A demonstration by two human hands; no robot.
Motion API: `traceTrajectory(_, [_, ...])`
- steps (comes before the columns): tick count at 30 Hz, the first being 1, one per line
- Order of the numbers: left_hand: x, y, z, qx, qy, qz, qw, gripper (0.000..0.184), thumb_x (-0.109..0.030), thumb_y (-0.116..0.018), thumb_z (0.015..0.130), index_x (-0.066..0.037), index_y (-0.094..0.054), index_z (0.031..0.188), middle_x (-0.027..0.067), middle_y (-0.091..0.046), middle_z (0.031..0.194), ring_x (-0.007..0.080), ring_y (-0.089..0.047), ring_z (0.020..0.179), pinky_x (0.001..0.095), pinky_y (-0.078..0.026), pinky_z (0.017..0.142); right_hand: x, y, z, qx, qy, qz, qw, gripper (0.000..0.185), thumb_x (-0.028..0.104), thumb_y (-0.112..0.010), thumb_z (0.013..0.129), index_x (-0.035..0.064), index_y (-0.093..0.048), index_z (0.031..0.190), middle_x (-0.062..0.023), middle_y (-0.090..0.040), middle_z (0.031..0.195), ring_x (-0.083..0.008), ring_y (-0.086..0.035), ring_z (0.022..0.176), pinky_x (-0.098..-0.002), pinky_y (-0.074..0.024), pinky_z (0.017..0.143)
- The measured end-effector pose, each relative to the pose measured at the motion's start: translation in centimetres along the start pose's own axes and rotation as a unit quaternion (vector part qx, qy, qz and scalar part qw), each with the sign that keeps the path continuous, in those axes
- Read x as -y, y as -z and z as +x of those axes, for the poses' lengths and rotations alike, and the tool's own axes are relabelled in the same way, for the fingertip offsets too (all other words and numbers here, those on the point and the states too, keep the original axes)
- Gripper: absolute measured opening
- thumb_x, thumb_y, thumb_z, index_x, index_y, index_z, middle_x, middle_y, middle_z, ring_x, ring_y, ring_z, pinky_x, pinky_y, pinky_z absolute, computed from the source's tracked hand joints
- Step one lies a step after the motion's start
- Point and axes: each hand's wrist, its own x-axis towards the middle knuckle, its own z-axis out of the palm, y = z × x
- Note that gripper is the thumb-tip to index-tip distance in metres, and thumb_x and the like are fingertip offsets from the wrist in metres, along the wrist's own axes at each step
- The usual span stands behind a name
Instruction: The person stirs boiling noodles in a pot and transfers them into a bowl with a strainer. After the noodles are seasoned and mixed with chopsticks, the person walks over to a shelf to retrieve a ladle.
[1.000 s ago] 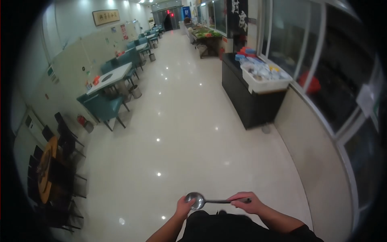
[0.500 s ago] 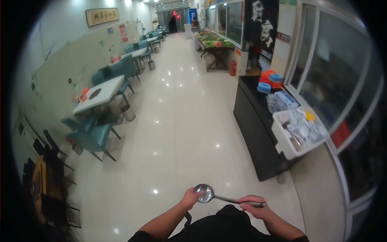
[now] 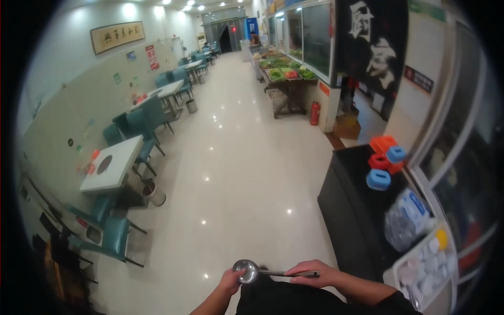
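Note:
A shiny metal ladle (image 3: 251, 271) lies sideways in front of my dark clothing, its bowl to the left and its handle to the right. My left hand (image 3: 230, 281) pinches the rim of the bowl, with the thumb resting inside it. Around the handle, my right hand (image 3: 314, 274) is closed, and the handle's end sticks out past the fingers. Both hands are low in the view, above the pale tiled floor (image 3: 220, 220).
To the right stands a black counter (image 3: 341, 210) with blue and orange tissue boxes (image 3: 379, 179), a plastic-wrapped pack (image 3: 407, 220) and a white bin (image 3: 396, 283) of pale items. Tables (image 3: 113, 165) and teal chairs (image 3: 116, 239) line the left. A vegetable stand (image 3: 289, 79) and fire extinguisher (image 3: 314, 113) stand ahead.
The view has moved forward along the aisle, so the counter and doorway are nearer. The ladle stays in both hands and appears slightly lower and further left.

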Motion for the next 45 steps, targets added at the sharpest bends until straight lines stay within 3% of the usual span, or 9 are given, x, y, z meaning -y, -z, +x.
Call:
traceTrajectory(4, [-7.9, -1.4, 13.9, -0.005, 0.040, -0.013, 0.999, 0.031, -0.007, -0.057, 0.089, 0.008, -0.052, 0.116, 0.0159, -0.061, 0.109, 0.0268, -0.061, 0.101, 0.0411, -0.051, 0.089, -4.4, 10.0, 12.8, 0.067, 0.030, -0.065, 0.995, 0.028, 0.020, -0.068, 0.086, 0.0076, -0.065, 0.110, -0.0100, -0.067, 0.096, -0.0217, -0.064, 0.087, -0.0308, -0.0498, 0.078])
traceTrajectory(10, [-20.8, -13.9, 39.8, 0.075, 0.006, 0.194, 0.978, 0.026, -0.014, -0.065, 0.087, 0.002, -0.060, 0.107, 0.0087, -0.065, 0.097, 0.0192, -0.064, 0.086, 0.0335, -0.052, 0.072, -7.5, 26.2, 24.9, -0.175, 0.013, -0.065, 0.982, 0.026, 0.013, -0.071, 0.082, 0.0054, -0.067, 0.106, -0.0107, -0.068, 0.091, -0.0203, -0.065, 0.082, -0.0291, -0.0497, 0.075])
traceTrajectory(13, [-26.7, -24.2, 51.0, 0.015, -0.155, 0.575, 0.803, 0.023, -0.024, -0.059, 0.089, -0.001, -0.060, 0.095, 0.0172, -0.064, 0.081, 0.0305, -0.064, 0.076, 0.0405, -0.050, 0.066, -9.5, 36.2, 29.0, -0.245, 0.011, -0.064, 0.967, 0.025, 0.010, -0.070, 0.081, 0.0032, -0.067, 0.105, -0.0101, -0.068, 0.088, -0.0180, -0.064, 0.078, -0.0287, -0.0504, 0.071])
traceTrajectory(16, [-31.6, -33.3, 60.2, 0.076, -0.266, 0.703, 0.655, 0.027, -0.029, -0.049, 0.092, -0.003, -0.058, 0.089, 0.0208, -0.063, 0.081, 0.0386, -0.061, 0.076, 0.0468, -0.049, 0.067, -14.1, 45.0, 32.0, -0.331, -0.055, 0.025, 0.942, 0.022, 0.008, -0.068, 0.082, 0.0012, -0.067, 0.103, -0.0088, -0.067, 0.085, -0.0147, -0.063, 0.074, -0.0272, -0.0506, 0.068])
traceTrajectory(20, [-34.1, -41.0, 72.3, 0.064, -0.267, 0.754, 0.597, 0.033, -0.032, -0.040, 0.095, -0.005, -0.057, 0.085, 0.0191, -0.064, 0.079, 0.0396, -0.061, 0.076, 0.0500, -0.048, 0.068, -20.1, 57.1, 37.2, -0.404, -0.124, 0.159, 0.892, 0.014, 0.006, -0.064, 0.085, -0.0011, -0.066, 0.097, -0.0066, -0.066, 0.080, -0.0107, -0.060, 0.069, -0.0241, -0.0495, 0.062])
traceTrajectory(30, [-43.4, -58.5, 96.3, 0.115, -0.196, 0.805, 0.548, 0.044, -0.042, -0.041, 0.094, -0.006, -0.063, 0.081, 0.0197, -0.064, 0.078, 0.0394, -0.061, 0.077, 0.0509, -0.047, 0.070, -23.3, 85.9, 48.6, -0.412, -0.172, 0.028, 0.894, 0.016, 0.009, -0.068, 0.080, 0.0007, -0.067, 0.094, -0.0016, -0.064, 0.080, -0.0068, -0.056, 0.075, -0.0233, -0.0463, 0.068])
traceTrajectory(35, [-40.8, -72.9, 112.1, 0.220, -0.235, 0.736, 0.595, 0.027, -0.024, -0.057, 0.088, -0.007, -0.057, 0.108, 0.0181, -0.064, 0.071, 0.0384, -0.062, 0.071, 0.0489, -0.048, 0.063, -28.4, 98.7, 47.5, -0.587, -0.162, -0.070, 0.790, 0.010, 0.010, -0.067, 0.078, 0.0039, -0.066, 0.087, -0.0050, -0.065, 0.079, -0.0123, -0.061, 0.073, -0.0260, -0.0482, 0.066])
traceTrajectory(40, [-37.1, -99.8, 120.1, 0.461, -0.254, 0.670, 0.524, 0.063, -0.022, -0.065, 0.079, -0.010, -0.039, 0.135, 0.0107, -0.060, 0.064, 0.0313, -0.061, 0.063, 0.0420, -0.047, 0.058, -26.8, 113.1, 45.6, -0.686, -0.231, -0.189, 0.663, 0.008, 0.012, -0.069, 0.073, 0.0076, -0.063, 0.078, -0.0084, -0.064, 0.072, -0.0231, -0.064, 0.065, -0.0296, -0.0499, 0.061])
traceTrajectory(45, [-29.9, -126.0, 119.9, 0.648, -0.266, 0.483, 0.525, 0.082, -0.001, -0.062, 0.081, -0.016, -0.018, 0.148, 0.0009, -0.055, 0.070, 0.0094, -0.053, 0.062, 0.0251, -0.046, 0.058, -24.0, 128.1, 39.5, -0.664, -0.359, -0.267, 0.599, 0.069, 0.024, -0.066, 0.072, 0.0185, -0.040, 0.135, -0.0154, -0.066, 0.076, -0.0371, -0.064, 0.072, -0.0421, -0.0516, 0.065])
